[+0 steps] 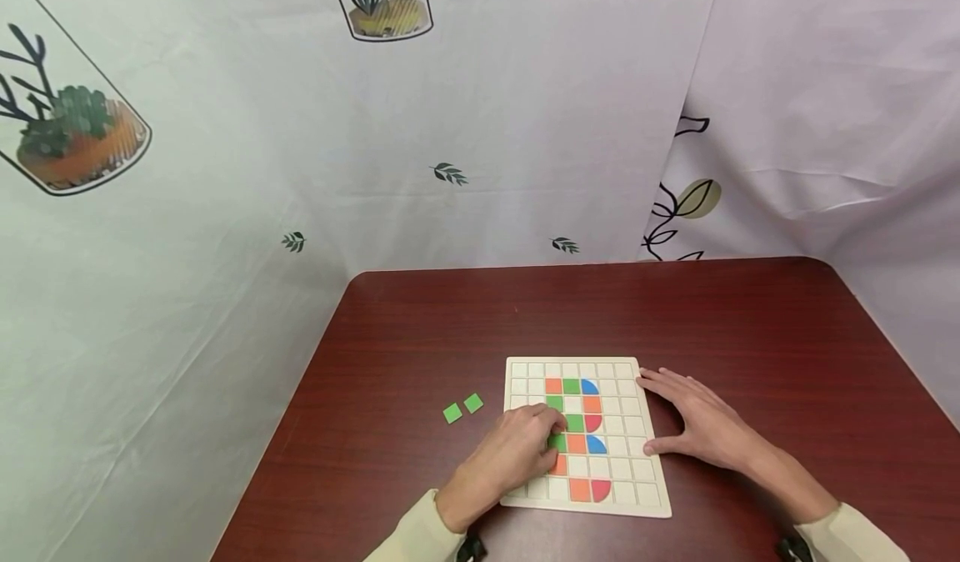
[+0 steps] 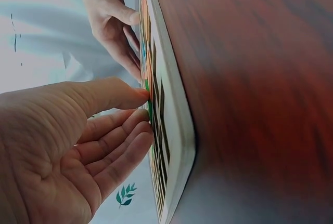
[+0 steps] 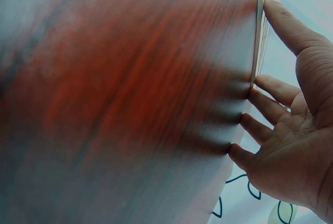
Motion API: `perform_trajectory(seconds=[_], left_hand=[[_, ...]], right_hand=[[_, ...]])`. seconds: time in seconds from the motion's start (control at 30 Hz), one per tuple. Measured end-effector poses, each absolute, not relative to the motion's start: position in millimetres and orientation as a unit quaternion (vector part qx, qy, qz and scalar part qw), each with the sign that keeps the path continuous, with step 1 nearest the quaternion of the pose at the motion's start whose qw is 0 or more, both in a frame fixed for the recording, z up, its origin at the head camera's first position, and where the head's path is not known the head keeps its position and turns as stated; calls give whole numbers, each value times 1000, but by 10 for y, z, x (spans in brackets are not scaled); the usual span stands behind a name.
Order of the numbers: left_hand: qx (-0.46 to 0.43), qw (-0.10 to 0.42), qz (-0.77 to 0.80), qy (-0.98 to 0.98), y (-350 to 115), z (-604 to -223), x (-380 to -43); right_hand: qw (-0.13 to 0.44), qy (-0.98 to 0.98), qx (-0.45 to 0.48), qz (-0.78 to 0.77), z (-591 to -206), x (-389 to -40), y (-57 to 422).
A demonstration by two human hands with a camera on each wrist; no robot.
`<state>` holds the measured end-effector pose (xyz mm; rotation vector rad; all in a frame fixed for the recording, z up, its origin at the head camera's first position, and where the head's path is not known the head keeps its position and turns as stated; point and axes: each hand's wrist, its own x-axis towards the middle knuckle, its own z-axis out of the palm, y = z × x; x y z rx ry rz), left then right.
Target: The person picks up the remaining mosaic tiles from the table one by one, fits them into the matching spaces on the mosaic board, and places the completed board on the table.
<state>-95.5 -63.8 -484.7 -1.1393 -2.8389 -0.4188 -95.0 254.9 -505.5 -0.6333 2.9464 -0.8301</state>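
A cream grid board point(image 1: 630, 495) lies on the table, with orange, green, blue and red pieces in its cells. My left hand point(image 1: 510, 445) reaches over its left part. Thumb and index finger pinch a green square tile point(image 1: 557, 443) at the board's surface; the left wrist view shows a green edge point(image 2: 150, 108) between them. Part of the nearby cells is hidden under that hand. At the board's right edge, my right hand point(image 1: 701, 424) is spread, thumb and fingertips touching the rim. The right wrist view shows the thumb on the rim and the other fingers point(image 3: 268, 104) low beside it.
Two loose green square tiles point(image 1: 462, 408) lie on the dark red wooden table point(image 1: 420, 320), left of the board. Behind the table hangs a pale cloth point(image 1: 525, 112) with plant prints.
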Motion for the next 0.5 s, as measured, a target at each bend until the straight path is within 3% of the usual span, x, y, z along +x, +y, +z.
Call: perform_trajectory(seconds=[0.5], left_hand=[[-358, 23, -144, -922, -657, -4848, -957]], right_hand=[[1, 941, -207, -269, -5049, -942, 2540]])
